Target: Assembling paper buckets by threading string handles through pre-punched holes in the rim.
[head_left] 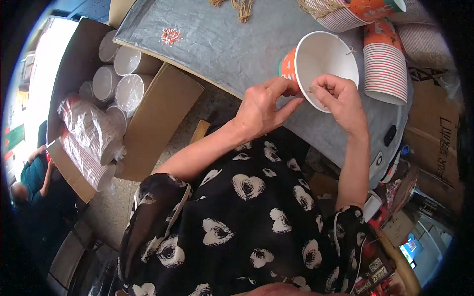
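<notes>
A paper bucket (pixel 321 54), white inside and orange and green outside, lies tilted on the grey table with its mouth toward me. A short loop of string (pixel 350 50) pokes out at its far rim. My left hand (pixel 266 104) is at the outer wall beside the near rim, fingers curled and thumb below them. Just across the rim, my right hand (pixel 339 98) pinches thumb against forefinger at the inner wall. Anything small between the fingers of either hand is hidden.
Stacked paper buckets (pixel 386 71) lie at the table's right, with more (pixel 340 14) behind. Twine (pixel 242 10) and a pile of small red-and-white bits (pixel 171 36) rest on the grey table (pixel 217 49). At left, an open carton (pixel 143 123) holds wrapped buckets (pixel 94 133); another person (pixel 34 172) is beyond.
</notes>
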Available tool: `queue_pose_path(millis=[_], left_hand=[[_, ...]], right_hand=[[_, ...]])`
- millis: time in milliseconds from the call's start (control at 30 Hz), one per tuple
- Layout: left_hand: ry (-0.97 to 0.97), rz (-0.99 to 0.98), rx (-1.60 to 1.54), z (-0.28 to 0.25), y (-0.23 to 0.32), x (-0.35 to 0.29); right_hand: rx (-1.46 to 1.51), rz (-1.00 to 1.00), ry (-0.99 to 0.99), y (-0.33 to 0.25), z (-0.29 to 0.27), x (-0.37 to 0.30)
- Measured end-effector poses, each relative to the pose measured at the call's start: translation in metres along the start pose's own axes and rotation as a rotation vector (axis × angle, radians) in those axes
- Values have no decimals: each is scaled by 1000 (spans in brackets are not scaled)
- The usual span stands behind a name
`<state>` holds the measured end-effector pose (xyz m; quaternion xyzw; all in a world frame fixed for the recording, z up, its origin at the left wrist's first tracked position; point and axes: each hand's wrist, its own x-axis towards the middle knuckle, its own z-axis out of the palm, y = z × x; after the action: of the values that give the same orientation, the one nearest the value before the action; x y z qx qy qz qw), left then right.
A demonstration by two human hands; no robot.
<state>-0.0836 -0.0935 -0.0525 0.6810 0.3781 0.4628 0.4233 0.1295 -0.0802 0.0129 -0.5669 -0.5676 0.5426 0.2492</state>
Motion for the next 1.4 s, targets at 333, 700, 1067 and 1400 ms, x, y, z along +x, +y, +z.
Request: queue_pose_path(millis=[333, 700, 1067, 1400], left_hand=[[63, 153, -44, -21, 33, 25], [-32, 247, 128, -11, 37, 33], [-184, 310, 306, -16, 39, 43], [-293, 221, 361, -32, 38, 49]], right_hand=[[45, -166, 237, -28, 10, -18], [-56, -220, 173, -34, 8, -33], [112, -231, 195, -16, 7, -26], [-2, -305, 321, 2, 8, -29]])
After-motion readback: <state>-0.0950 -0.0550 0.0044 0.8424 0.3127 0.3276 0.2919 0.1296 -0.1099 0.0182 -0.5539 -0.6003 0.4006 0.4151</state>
